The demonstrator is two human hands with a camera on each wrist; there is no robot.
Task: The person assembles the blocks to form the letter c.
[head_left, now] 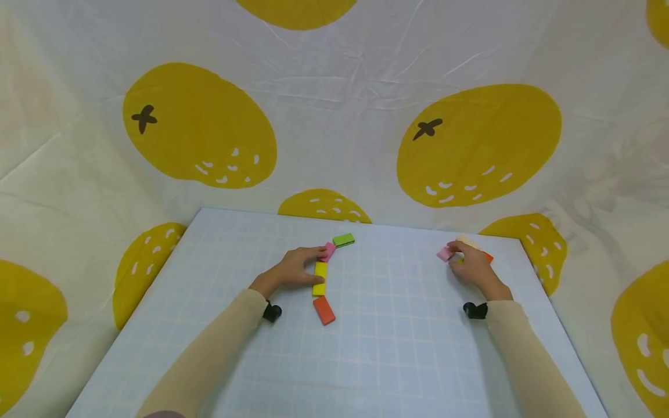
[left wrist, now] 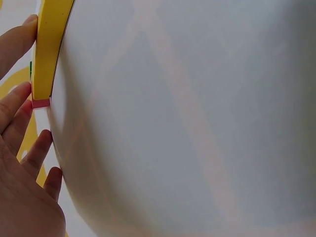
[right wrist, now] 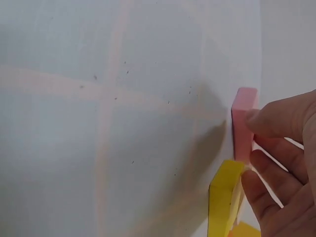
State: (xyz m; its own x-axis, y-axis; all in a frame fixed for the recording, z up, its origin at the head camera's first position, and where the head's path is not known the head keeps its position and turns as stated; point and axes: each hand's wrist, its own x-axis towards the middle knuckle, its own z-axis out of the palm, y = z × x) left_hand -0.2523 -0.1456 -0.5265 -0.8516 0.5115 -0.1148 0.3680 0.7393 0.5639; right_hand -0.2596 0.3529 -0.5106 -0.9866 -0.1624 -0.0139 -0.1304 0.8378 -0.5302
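In the head view my left hand rests over a curved row of flat, domino-like blocks. Its fingertips touch the pink block, and the thumb lies against the yellow block. A green block lies at the row's far end and an orange-red block at the near end. On the right, my right hand pinches a light pink block between thumb and fingers. Beside that, in the right wrist view, stands another yellow block, with a fingertip at its edge.
A cream block and an orange block lie around the right hand, partly covered by it. The pale checked tabletop ends at a white curtain with yellow fruit prints, which rises behind and at both sides.
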